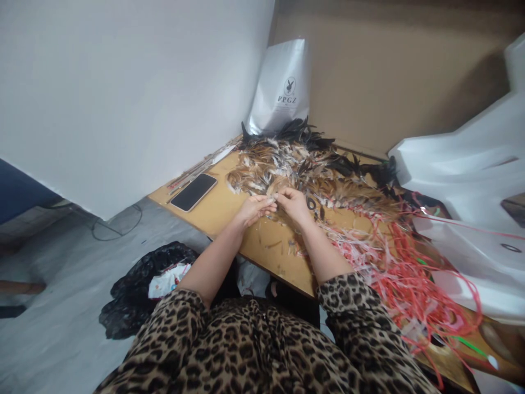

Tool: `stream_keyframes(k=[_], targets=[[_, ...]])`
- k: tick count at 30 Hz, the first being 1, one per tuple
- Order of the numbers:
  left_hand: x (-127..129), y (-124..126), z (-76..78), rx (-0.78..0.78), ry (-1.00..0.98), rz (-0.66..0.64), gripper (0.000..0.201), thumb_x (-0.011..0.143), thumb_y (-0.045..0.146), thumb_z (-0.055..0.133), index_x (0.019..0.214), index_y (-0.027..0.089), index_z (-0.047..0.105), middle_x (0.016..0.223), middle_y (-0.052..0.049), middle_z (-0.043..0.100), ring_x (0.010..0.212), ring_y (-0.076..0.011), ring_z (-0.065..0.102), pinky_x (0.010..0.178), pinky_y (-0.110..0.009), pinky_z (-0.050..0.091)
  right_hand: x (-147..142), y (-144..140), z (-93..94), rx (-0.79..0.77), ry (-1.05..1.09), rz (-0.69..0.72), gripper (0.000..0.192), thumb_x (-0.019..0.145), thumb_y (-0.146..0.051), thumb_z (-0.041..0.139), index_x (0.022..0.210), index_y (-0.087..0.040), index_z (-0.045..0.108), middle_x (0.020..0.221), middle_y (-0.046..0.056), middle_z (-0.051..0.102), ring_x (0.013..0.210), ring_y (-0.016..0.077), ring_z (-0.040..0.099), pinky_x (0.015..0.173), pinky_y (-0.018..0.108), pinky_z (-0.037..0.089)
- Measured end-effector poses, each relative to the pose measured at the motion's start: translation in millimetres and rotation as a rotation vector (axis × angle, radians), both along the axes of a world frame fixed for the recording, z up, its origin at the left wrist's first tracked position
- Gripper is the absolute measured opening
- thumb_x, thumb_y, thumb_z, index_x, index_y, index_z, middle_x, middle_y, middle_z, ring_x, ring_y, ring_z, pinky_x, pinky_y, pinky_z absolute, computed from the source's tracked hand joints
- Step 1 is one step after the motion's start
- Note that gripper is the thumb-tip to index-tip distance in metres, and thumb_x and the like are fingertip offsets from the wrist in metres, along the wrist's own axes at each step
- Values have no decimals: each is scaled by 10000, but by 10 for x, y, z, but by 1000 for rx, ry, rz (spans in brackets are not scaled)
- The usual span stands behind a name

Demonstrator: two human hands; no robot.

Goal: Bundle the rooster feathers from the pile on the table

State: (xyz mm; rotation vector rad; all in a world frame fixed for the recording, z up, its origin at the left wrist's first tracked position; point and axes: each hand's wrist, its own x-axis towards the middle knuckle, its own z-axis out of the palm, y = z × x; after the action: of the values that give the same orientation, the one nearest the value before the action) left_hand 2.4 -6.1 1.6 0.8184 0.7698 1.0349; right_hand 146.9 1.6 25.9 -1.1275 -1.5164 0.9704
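Tan wooden tabletop set in a white-walled corner. Black slab phone lies at 10 o'clock. Left hand and right hand are pinched together on brown-and-black feather pile, stretching toward 12 o'clock, both equally near. Red plastic strips at 4 o'clock.

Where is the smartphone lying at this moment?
In the head view the smartphone lies screen-up on the wooden table, near its left edge, left of the feather pile and the left hand.
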Motion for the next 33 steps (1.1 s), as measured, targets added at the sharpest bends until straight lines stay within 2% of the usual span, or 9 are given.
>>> stream_keyframes(k=[6, 9, 11, 13, 16, 20, 24, 30, 33], targets=[[6, -9, 0, 32, 59, 9, 182, 677, 234, 703, 713, 75, 622, 648, -48, 658, 519, -65, 590, 523, -169, 447, -10, 2, -15, -32, -14, -2, 266, 654, -412, 626, 599, -159, 566, 551, -31, 513, 524, 84, 417, 531, 217, 345], [-13, 30, -35, 42, 41, 86, 169, 689, 233, 690, 727, 86, 616, 653, -38, 658, 518, -51, 581, 514, -152, 431, 46, 21, -16, -78, -77, -30, 273, 676, -424, 596, 667, -152, 618, 595, -1, 589, 537, 102, 471, 549, 227, 378], [-31, 61, -60, 36, 4, 168, 148, 702, 226, 676, 741, 97, 614, 666, -29, 661, 528, -42, 579, 511, -140, 425, 94, 12, 20, -59, -294, -50, 256, 701, -398, 569, 703, -156, 653, 657, 24, 640, 588, 122, 524, 588, 236, 398], [-46, 85, -78, 28, -27, 221, 136, 710, 221, 667, 738, 101, 609, 671, -25, 661, 537, -38, 582, 511, -134, 425, 116, -26, 78, -24, -625, -51, 226, 712, -368, 558, 715, -177, 677, 710, 42, 669, 658, 150, 569, 631, 250, 406], [-52, 96, -85, 29, -43, 246, 138, 708, 217, 669, 729, 96, 606, 667, -26, 657, 536, -39, 583, 500, -132, 423, 61, -115, 150, -17, -1062, -51, 237, 718, -374, 561, 790, -194, 698, 802, 91, 689, 765, 204, 611, 683, 286, 416], [-44, 90, -85, 39, -41, 233, 150, 707, 225, 670, 739, 93, 606, 667, -28, 656, 534, -43, 586, 495, -130, 422, -62, -181, 133, -15, -1303, -62, 290, 778, -285, 480, 916, -135, 687, 929, 186, 673, 858, 258, 628, 725, 320, 428], [-40, 90, -91, 36, -35, 228, 161, 707, 234, 673, 741, 95, 599, 675, -28, 658, 550, -47, 595, 501, -131, 422, -24, -126, 63, -26, -1257, -104, 285, 786, -240, 439, 850, -143, 699, 855, 169, 684, 799, 245, 635, 685, 297, 420], [-48, 92, -80, 0, -46, 247, 131, 729, 215, 654, 772, 100, 606, 701, -28, 663, 563, -42, 596, 524, -135, 428, 180, -1, 29, -19, -882, -86, 253, 756, -298, 461, 755, -176, 683, 713, 39, 673, 660, 150, 592, 588, 226, 374], [-52, 94, -76, -5, -54, 254, 120, 735, 207, 648, 772, 100, 609, 697, -26, 661, 558, -39, 591, 523, -135, 428, 179, -28, 78, 34, -932, -34, 219, 736, -303, 494, 766, -196, 683, 754, 30, 678, 687, 151, 594, 603, 229, 374]])
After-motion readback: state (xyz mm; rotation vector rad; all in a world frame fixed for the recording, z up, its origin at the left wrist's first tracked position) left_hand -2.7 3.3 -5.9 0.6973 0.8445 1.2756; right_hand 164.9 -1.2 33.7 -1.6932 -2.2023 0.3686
